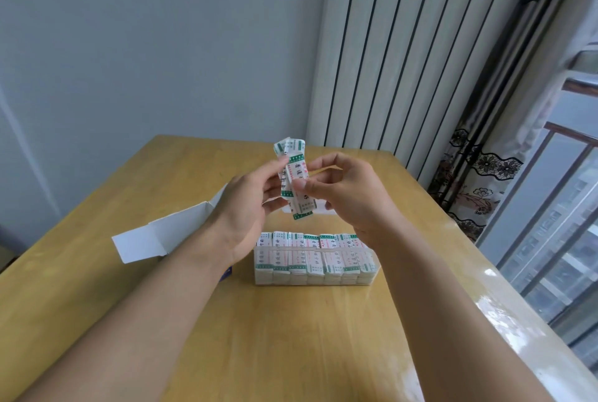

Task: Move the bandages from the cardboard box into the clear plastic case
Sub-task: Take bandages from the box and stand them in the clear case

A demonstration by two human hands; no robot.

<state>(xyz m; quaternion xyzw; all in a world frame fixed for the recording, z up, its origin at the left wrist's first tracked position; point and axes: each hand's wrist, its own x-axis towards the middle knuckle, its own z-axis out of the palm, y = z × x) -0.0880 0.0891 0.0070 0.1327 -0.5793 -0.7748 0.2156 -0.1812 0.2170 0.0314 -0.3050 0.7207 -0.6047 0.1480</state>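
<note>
A small bunch of white bandage strips with green ends (295, 175) is held upright above the table. My left hand (249, 204) grips it from the left side, and my right hand (346, 189) pinches it from the right with thumb and fingers. Below the hands stands the clear plastic case (315, 267), packed with several rows of bandages standing on end. The cardboard box (165, 233) lies open on its side to the left, white flaps spread, partly hidden behind my left forearm.
The wooden table (291, 337) stands against a grey wall. A white ribbed radiator (404, 45) and a patterned curtain (479, 181) are at the back right. A window with a railing lies along the right edge.
</note>
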